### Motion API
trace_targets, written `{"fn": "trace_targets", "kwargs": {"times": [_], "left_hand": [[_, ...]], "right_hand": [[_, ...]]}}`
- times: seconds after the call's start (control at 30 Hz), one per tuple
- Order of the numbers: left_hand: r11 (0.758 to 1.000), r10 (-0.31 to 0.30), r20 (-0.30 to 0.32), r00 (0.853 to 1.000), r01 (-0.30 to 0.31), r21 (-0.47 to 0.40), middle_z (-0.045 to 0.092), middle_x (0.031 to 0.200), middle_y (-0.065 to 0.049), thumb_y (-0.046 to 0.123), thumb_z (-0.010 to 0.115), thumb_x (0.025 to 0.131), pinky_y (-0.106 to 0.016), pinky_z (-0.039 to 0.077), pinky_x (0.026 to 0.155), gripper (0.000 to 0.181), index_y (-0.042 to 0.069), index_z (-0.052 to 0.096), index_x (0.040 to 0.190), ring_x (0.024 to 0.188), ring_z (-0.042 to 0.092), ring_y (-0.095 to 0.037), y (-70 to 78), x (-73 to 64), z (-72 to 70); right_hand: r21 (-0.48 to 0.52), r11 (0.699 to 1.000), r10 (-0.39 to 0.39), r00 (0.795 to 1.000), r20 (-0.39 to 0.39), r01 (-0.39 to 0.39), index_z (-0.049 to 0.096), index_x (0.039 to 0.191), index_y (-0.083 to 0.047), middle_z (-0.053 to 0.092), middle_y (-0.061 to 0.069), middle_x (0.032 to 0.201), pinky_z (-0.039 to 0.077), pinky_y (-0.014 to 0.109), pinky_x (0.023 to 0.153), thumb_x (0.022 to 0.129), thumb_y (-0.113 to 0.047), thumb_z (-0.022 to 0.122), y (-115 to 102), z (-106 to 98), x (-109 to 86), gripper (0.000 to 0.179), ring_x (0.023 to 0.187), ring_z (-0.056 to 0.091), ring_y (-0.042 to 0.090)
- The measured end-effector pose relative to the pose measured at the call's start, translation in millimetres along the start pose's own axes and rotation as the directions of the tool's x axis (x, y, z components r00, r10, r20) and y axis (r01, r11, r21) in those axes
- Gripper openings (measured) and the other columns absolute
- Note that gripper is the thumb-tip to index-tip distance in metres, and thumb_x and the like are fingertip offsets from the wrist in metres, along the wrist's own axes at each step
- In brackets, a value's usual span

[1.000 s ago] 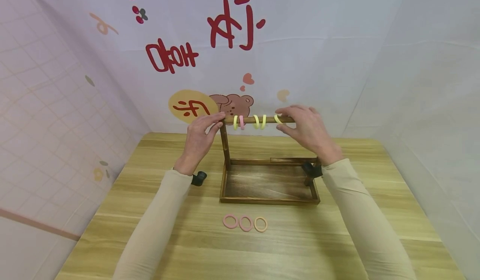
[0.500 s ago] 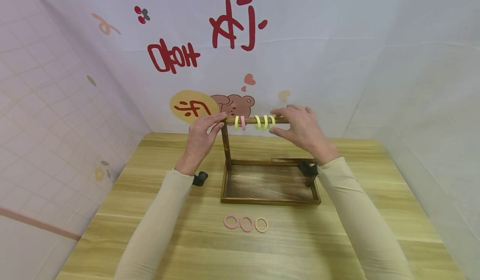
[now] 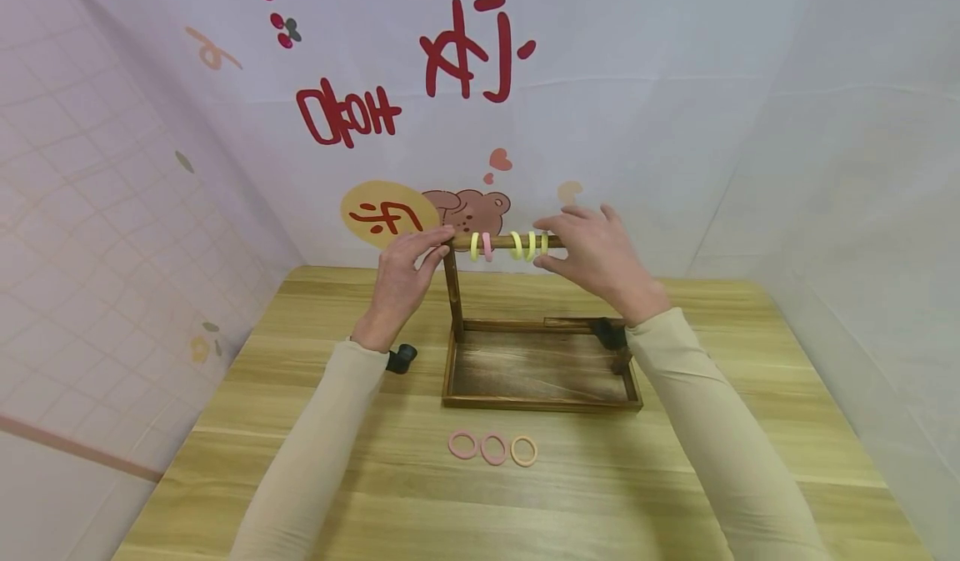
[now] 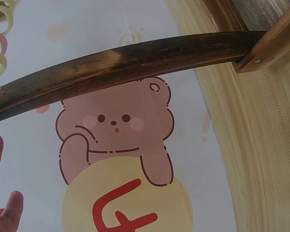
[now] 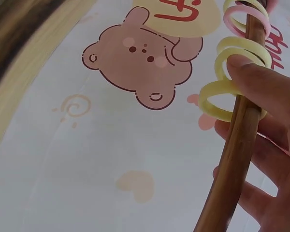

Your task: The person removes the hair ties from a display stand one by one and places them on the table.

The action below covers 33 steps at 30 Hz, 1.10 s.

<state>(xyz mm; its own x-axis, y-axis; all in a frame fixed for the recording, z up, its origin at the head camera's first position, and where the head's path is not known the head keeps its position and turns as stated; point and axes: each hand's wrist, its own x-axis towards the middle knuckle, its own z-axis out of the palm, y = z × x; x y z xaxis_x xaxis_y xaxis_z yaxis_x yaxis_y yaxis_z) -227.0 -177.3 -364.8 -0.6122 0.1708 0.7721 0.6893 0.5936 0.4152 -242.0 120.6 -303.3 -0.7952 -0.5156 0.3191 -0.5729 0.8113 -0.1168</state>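
Observation:
My right hand [image 3: 600, 257] is at the wooden bar [image 3: 495, 242], fingers spread and thumb on the near side. A yellow ring [image 5: 212, 100] hangs on the bar between thumb and fingers; in the right wrist view the thumb overlaps it. Two more yellow rings [image 3: 516, 246] hang just left of it. Farther left, a pink ring [image 3: 487, 247] and another yellow ring [image 3: 474, 247] hang close together. My left hand [image 3: 401, 277] touches the bar's left end with its fingertips. In the left wrist view its finger and thumb stand apart beside the wooden post [image 4: 125, 58].
Below the bar is the stand's wooden tray base [image 3: 540, 404]. In front of it on the table [image 3: 360, 478] lie two pink rings [image 3: 462, 458] and an orange ring [image 3: 524, 463]. A printed cloth [image 3: 645, 111] hangs behind.
My right hand has slid leftward along the bar with a yellow ring, now beside the two other yellow ones. Its thumb and fingers have spread slightly. The left hand keeps its place.

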Motion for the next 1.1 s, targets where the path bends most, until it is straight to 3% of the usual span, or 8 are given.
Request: {"fn": "trace_targets", "kwargs": {"times": [0.13,0.63,1.1], "left_hand": [[1.000,0.006,-0.001,1.000,-0.006,0.005,0.074,0.124,-0.010,0.006,0.074,0.094,-0.045,0.054,0.094,0.029,0.003,0.076,0.123,0.108,0.072,-0.030,0.2,0.2,0.8],[1.000,0.016,-0.001,1.000,-0.016,0.014,0.073,0.125,-0.011,0.007,0.073,0.096,-0.045,0.055,0.095,0.028,0.003,0.076,0.123,0.108,0.072,-0.030,0.5,-0.2,1.9],[1.000,0.018,-0.007,1.000,-0.017,0.019,0.074,0.125,-0.010,0.008,0.073,0.096,-0.045,0.055,0.092,0.028,0.003,0.076,0.123,0.105,0.072,-0.031,0.5,-0.1,1.8]], "right_hand": [[-0.013,1.000,-0.009,1.000,0.014,0.009,0.069,0.132,-0.014,0.072,0.004,0.125,0.024,0.072,0.115,0.088,-0.037,0.085,-2.3,-0.4,1.7,0.052,0.131,0.056,0.030],[0.117,0.993,0.005,0.999,-0.040,0.000,0.072,0.122,-0.010,0.074,0.006,0.121,0.030,0.064,0.115,0.091,-0.029,0.083,12.0,-3.5,-2.9,0.038,0.121,0.063,0.030],[0.130,0.991,-0.008,0.997,-0.077,0.018,0.074,0.114,-0.013,0.075,0.003,0.113,0.036,0.060,0.111,0.091,-0.026,0.083,25.7,-3.2,-9.8,0.028,0.115,0.064,0.029]]}}
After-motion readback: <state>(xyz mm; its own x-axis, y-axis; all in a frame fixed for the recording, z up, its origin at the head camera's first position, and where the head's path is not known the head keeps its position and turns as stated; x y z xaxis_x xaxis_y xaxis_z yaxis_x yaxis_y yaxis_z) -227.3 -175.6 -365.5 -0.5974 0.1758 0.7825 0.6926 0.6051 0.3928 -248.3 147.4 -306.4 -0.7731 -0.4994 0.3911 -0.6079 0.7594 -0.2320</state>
